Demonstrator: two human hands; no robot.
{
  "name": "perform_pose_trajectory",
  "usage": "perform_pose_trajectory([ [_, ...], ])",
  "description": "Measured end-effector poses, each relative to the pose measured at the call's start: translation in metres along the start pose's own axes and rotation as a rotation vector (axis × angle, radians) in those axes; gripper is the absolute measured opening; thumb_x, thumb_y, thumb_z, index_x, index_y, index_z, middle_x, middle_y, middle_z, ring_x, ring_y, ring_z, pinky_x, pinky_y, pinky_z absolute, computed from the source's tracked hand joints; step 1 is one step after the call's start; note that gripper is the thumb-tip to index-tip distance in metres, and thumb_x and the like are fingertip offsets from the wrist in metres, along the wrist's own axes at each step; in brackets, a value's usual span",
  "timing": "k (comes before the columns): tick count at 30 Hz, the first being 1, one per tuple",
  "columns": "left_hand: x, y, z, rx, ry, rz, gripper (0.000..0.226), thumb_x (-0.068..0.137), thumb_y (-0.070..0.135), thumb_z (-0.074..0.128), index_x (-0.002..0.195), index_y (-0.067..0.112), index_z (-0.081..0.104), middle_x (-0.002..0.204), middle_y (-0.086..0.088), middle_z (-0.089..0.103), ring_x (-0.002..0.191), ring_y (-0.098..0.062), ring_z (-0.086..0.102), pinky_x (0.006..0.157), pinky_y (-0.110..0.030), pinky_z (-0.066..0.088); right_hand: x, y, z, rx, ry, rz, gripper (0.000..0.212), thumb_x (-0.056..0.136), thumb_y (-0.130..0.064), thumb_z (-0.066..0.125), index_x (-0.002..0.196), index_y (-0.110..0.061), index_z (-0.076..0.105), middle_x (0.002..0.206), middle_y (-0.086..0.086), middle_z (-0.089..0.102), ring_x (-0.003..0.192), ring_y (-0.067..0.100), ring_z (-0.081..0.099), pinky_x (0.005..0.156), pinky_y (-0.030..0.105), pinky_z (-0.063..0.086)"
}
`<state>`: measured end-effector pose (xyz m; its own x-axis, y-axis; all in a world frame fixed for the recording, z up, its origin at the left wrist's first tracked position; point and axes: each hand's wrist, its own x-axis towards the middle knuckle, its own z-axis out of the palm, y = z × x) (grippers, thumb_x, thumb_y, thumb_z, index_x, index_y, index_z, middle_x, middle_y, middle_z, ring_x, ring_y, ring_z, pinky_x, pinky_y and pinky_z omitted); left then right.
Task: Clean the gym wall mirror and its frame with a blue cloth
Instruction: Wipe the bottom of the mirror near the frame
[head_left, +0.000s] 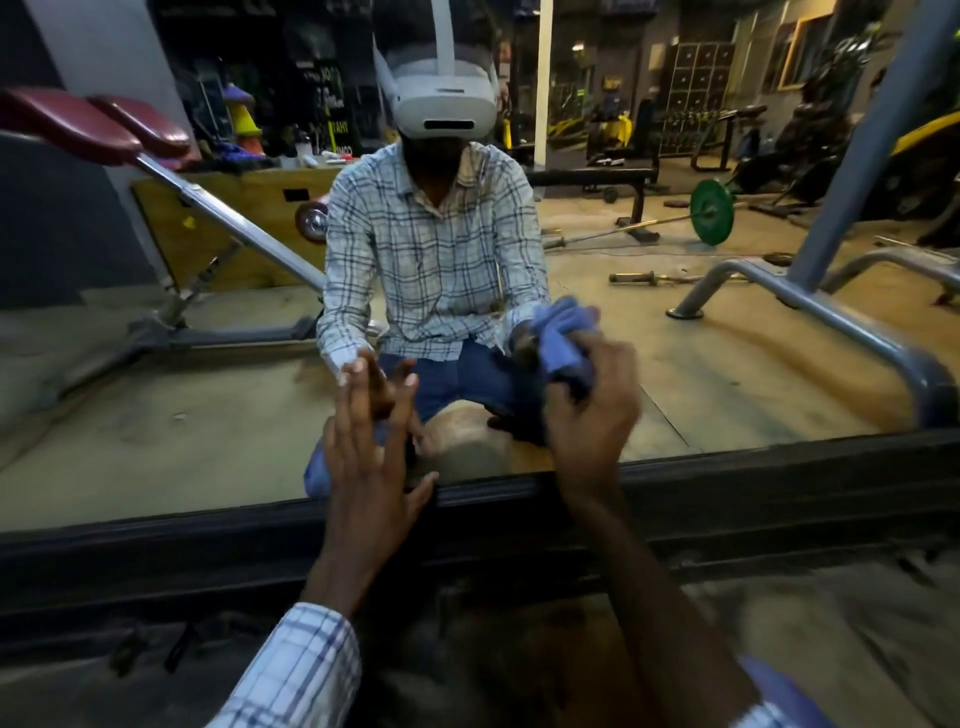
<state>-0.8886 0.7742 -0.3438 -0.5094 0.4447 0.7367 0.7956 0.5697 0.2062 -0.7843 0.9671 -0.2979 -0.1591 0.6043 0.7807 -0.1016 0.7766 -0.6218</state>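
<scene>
While the mirror (208, 415) rises above its dark frame (727, 483), the left hand (371, 441) lies flat on the mirror, fingers straight, slightly spread (thumb out); the right hand (592, 405) curls round the cloth (563, 353) against the mirror.

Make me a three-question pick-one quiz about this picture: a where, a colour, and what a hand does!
1. Where is the crumpled blue cloth?
A. on the floor
B. in the right hand, against the wall mirror
C. on a shelf
2. What colour is the round weight plate reflected in the mirror?
A. red
B. green
C. white
3. How is the left hand?
A. open, fingers straight on the glass
B. a fist
C. holding a bottle
Answers: B, its fingers grip the cloth at the glass; B, the plate shows green; A, its fingers lie straight.
</scene>
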Motion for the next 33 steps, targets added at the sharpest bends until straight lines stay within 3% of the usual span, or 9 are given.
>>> perform_pose_trajectory([
  [4,0.003,0.030,0.017,0.035,-0.006,-0.033,0.134,0.066,0.027,0.096,0.166,0.033,0.008,0.171,-0.020,-0.014,0.159,-0.041,-0.008,0.120,-0.067,0.016,-0.033,0.038,-0.005,-0.108,-0.568,-0.392,0.032,0.095,-0.031,0.056,0.115,-0.011,0.071,0.110,0.011,0.063,0.101,0.032,0.061,0.076,0.040,0.051],
  [10,0.003,0.044,0.033,0.069,0.025,-0.082,0.131,0.064,0.032,0.097,0.166,0.025,0.016,0.170,-0.024,-0.013,0.158,-0.041,-0.010,0.120,-0.068,0.017,0.007,0.069,-0.034,-0.024,0.029,-0.017,0.030,0.085,-0.005,0.070,0.115,-0.009,0.067,0.111,0.006,0.060,0.098,0.012,0.056,0.083,0.027,0.048],
  [16,0.000,0.055,0.043,0.081,0.013,-0.106,0.133,0.066,0.027,0.096,0.166,0.023,0.010,0.169,-0.026,-0.015,0.158,-0.043,-0.013,0.120,-0.067,0.016,-0.046,0.118,-0.034,-0.111,-0.640,-0.453,0.025,0.092,-0.029,0.068,0.112,-0.014,0.072,0.107,0.008,0.064,0.097,0.027,0.063,0.074,0.044,0.056],
  [18,0.000,0.059,0.044,0.080,0.014,-0.114,0.133,0.064,0.027,0.097,0.166,0.023,0.011,0.169,-0.026,-0.017,0.158,-0.042,-0.014,0.121,-0.066,0.015,-0.029,0.123,-0.048,-0.100,-0.616,-0.470,0.021,0.094,-0.023,0.070,0.114,-0.015,0.071,0.111,0.008,0.065,0.101,0.021,0.063,0.081,0.041,0.057],
  [23,-0.001,0.069,0.051,0.095,0.039,-0.124,0.124,0.072,0.024,0.091,0.166,0.018,0.010,0.168,-0.029,-0.015,0.157,-0.047,-0.010,0.119,-0.068,0.019,0.039,0.101,-0.069,0.001,0.056,-0.010,0.033,0.084,-0.003,0.072,0.117,-0.007,0.067,0.116,0.012,0.061,0.104,0.015,0.058,0.089,0.015,0.046],
  [25,-0.003,0.076,0.054,0.100,0.024,-0.119,0.125,0.071,0.024,0.092,0.166,0.021,0.010,0.167,-0.031,-0.017,0.156,-0.048,-0.012,0.119,-0.068,0.019,0.021,0.100,-0.058,-0.015,-0.020,-0.027,0.037,0.084,-0.005,0.071,0.120,-0.008,0.066,0.119,0.012,0.061,0.109,0.022,0.060,0.093,0.027,0.051],
  [27,-0.002,0.083,0.057,0.106,-0.001,-0.094,0.126,0.070,0.025,0.093,0.166,0.027,0.012,0.166,-0.032,-0.017,0.156,-0.048,-0.013,0.118,-0.070,0.020,-0.013,0.115,-0.052,-0.062,-0.341,-0.236,0.033,0.088,-0.011,0.070,0.120,-0.009,0.068,0.118,0.012,0.064,0.108,0.029,0.061,0.091,0.043,0.052],
  [30,0.000,0.093,0.059,0.098,-0.014,-0.106,0.127,0.070,0.025,0.094,0.166,0.029,0.010,0.166,-0.030,-0.019,0.156,-0.047,-0.013,0.117,-0.071,0.022,-0.019,0.146,-0.073,-0.132,-0.689,-0.480,0.023,0.095,-0.024,0.062,0.112,-0.012,0.072,0.113,0.009,0.066,0.101,0.027,0.064,0.083,0.045,0.056],
  [33,0.003,0.101,0.064,0.090,0.026,-0.134,0.130,0.067,0.025,0.096,0.166,0.025,0.011,0.167,-0.029,-0.015,0.157,-0.046,-0.010,0.118,-0.068,0.020,0.017,0.154,-0.102,-0.111,-0.442,-0.355,0.020,0.093,-0.012,0.068,0.113,-0.011,0.070,0.113,0.011,0.064,0.102,0.020,0.059,0.090,0.025,0.048],
])
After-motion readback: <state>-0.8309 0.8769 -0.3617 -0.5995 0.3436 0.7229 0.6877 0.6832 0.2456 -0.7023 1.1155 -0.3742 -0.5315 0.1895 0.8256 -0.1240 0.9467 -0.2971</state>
